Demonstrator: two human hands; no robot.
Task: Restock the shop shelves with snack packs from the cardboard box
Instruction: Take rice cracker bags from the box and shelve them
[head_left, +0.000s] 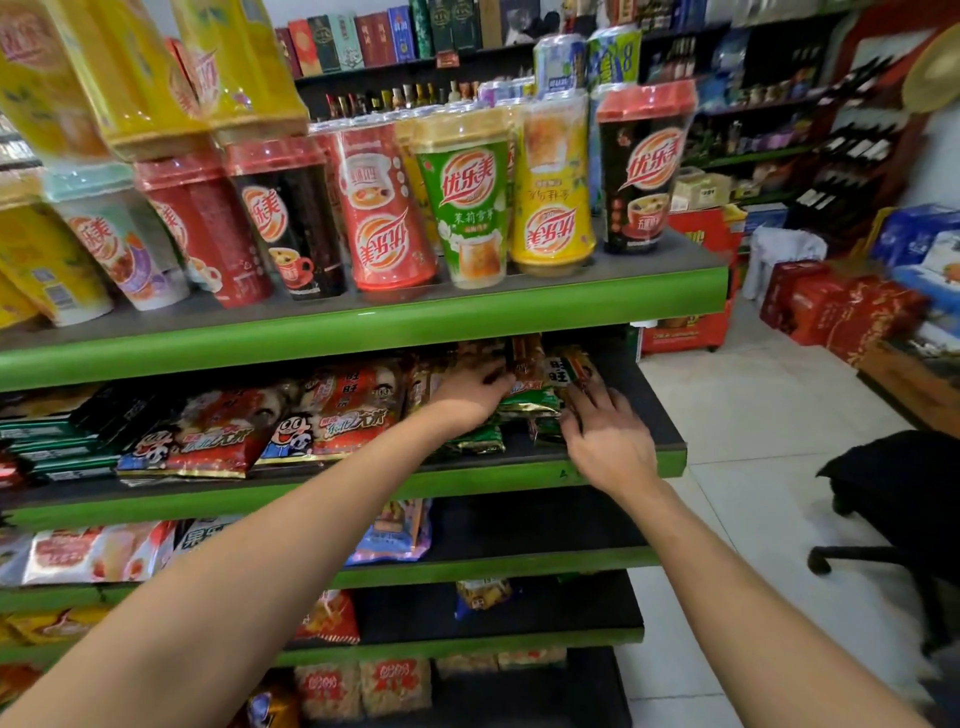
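Observation:
Both my hands reach into the second shelf (363, 480) from the top, at its right end. My left hand (475, 392) lies on a pile of green and orange snack packs (530, 400), fingers curled over their tops. My right hand (605, 434) rests on the right side of the same pile, fingers bent down onto a green pack (545, 434) near the shelf's front edge. Red snack bags (343, 410) lie to the left on this shelf. The cardboard box is not in view.
Drink cups (462, 208) stand in rows on the top shelf. Lower shelves hold scattered snack bags (392, 532) with bare dark room on the right. A black office chair (904, 499) stands on the tiled floor to the right; red cartons (841, 309) are stacked beyond it.

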